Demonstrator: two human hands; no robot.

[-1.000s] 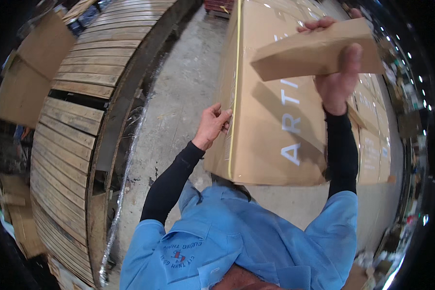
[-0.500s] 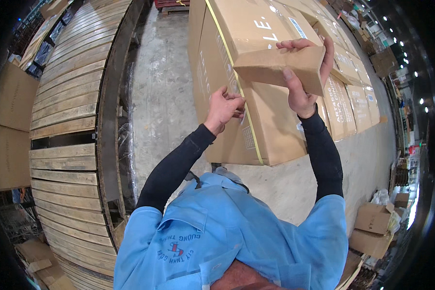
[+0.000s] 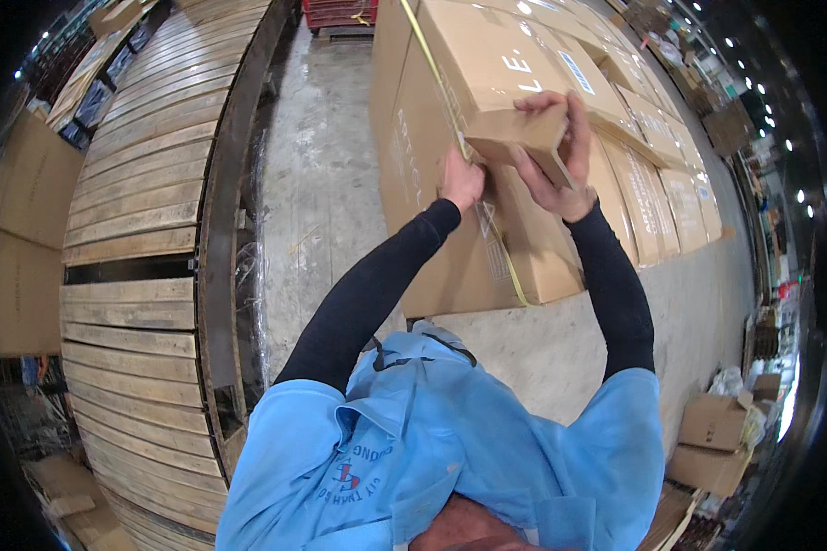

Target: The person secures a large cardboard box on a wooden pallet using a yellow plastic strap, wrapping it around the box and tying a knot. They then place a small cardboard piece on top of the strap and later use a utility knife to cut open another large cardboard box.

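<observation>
Here, your right hand (image 3: pixel 560 174) is gripping a small brown cardboard box (image 3: pixel 516 140), fingers wrapped over its top, holding it against the big carton (image 3: pixel 487 83) with the yellow strap (image 3: pixel 501 262). Your left hand (image 3: pixel 459 179) is closed at the carton's strapped edge, just beside the small box; a wooden platform (image 3: pixel 138 211) is lying to your left.
</observation>
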